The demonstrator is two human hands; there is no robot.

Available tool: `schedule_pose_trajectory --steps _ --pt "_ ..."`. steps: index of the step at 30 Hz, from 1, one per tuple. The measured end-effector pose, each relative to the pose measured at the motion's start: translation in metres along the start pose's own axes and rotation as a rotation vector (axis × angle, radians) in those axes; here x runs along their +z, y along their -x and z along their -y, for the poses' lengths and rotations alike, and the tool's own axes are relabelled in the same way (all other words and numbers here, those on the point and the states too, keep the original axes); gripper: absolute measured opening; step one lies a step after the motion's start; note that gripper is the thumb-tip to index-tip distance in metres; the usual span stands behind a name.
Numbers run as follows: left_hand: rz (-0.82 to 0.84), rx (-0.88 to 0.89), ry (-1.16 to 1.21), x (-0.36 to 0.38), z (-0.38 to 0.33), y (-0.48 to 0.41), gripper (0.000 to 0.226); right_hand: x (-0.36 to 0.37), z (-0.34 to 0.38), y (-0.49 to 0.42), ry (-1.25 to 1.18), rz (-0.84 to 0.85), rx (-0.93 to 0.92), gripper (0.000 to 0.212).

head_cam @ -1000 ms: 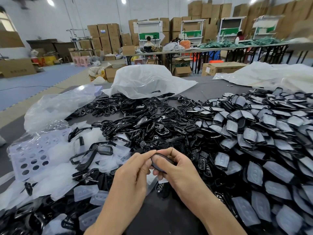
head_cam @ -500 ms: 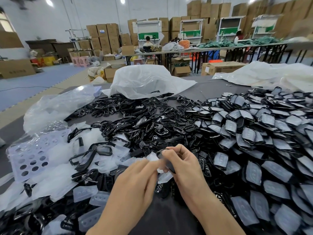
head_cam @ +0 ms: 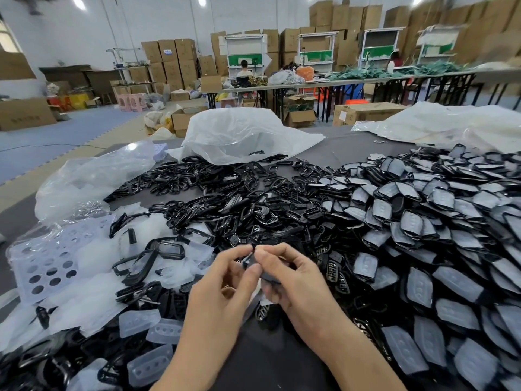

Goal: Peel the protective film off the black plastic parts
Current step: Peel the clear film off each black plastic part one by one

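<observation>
Left grip (head_cam: 222, 286): narrow, thumb and forefinger pinching the upper end of a black part (head_cam: 266, 275).
Right grip (head_cam: 296, 283): fingers curled round the same part's lower end, thumb on top.
Part: held between both grips above the bench (head_cam: 267, 359), mostly hidden by fingers; whether film covers it cannot be told.
Open room: a bare dark strip of bench under the wrists is the only free surface near the grips.
Right side: filmed parts (head_cam: 423, 249) lie heaped and overlapping, close beside the right grip and running to the picture's edge.
Left side: loose films (head_cam: 93, 280) with a few frames (head_cam: 225, 198) among them; a perforated tray (head_cam: 45, 266) lies beyond.
Far side: frames fill the middle just past the grips; clear bags (head_cam: 242, 134) lie behind.
Bench edge: the left edge runs diagonally, with floor (head_cam: 56, 136) beyond.
</observation>
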State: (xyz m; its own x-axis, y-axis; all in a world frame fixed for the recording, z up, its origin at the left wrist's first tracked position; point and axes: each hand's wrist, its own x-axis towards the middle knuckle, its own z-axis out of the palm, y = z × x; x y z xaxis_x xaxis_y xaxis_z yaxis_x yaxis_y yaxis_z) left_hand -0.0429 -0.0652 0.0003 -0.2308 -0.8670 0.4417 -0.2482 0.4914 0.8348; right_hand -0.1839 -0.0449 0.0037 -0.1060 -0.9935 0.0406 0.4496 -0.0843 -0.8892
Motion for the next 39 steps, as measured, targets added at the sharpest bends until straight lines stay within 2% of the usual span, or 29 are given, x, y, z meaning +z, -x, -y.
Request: schedule_pose_trajectory --steps 2,5,10,15,19,21,23,25,27,28,30,33,37,39 --pt "0.028 -0.093 0.067 -0.002 0.0 -0.003 0.014 0.001 -0.004 0.001 0.022 0.049 -0.011 0.02" --pt "0.023 -0.122 0.145 -0.003 0.0 -0.006 0.007 0.001 -0.005 0.0 0.038 0.053 -0.04 0.03" --pt "-0.024 -0.159 0.32 -0.009 -0.002 -0.006 0.022 0.001 -0.004 0.001 0.086 -0.026 -0.074 0.014" --pt "-0.084 -0.162 0.358 -0.014 0.002 -0.006 0.019 0.008 0.001 0.006 0.12 -0.002 0.0 0.011" --pt "-0.039 -0.159 0.303 -0.011 0.003 -0.007 0.011 0.004 0.005 0.009 0.167 0.043 0.106 0.011" --pt "0.001 -0.18 0.372 -0.006 -0.003 -0.007 0.019 -0.005 0.016 0.006 0.171 -0.024 0.087 0.008" --pt "0.041 -0.166 0.371 -0.002 -0.006 -0.005 0.034 -0.026 0.039 -0.002 0.105 -0.183 -0.022 0.01" --pt "0.074 -0.094 0.231 0.0 -0.004 0.0 0.033 -0.055 0.072 -0.009 0.047 -0.387 -0.199 0.023" --pt "0.125 0.008 0.012 0.0 0.003 0.006 0.031 -0.082 0.098 -0.011 0.057 -0.593 -0.326 0.05" --pt "0.155 0.111 -0.173 0.002 0.007 0.008 0.031 -0.092 0.103 -0.009 0.076 -0.667 -0.343 0.065" --pt "0.206 0.361 -0.56 0.01 0.017 0.01 0.034 -0.096 0.096 -0.005 0.153 -0.73 -0.333 0.079" --pt "0.231 0.463 -0.785 0.019 0.02 0.009 0.045 -0.081 0.061 0.001 0.371 -0.653 -0.34 0.074" --pt "0.206 0.306 -0.871 0.013 0.023 0.005 0.04 -0.043 0.027 -0.011 0.753 -0.47 -0.352 0.052" --pt "0.19 0.238 -0.898 0.007 0.026 0.0 0.029 -0.027 0.02 -0.023 0.957 -0.388 -0.367 0.046"
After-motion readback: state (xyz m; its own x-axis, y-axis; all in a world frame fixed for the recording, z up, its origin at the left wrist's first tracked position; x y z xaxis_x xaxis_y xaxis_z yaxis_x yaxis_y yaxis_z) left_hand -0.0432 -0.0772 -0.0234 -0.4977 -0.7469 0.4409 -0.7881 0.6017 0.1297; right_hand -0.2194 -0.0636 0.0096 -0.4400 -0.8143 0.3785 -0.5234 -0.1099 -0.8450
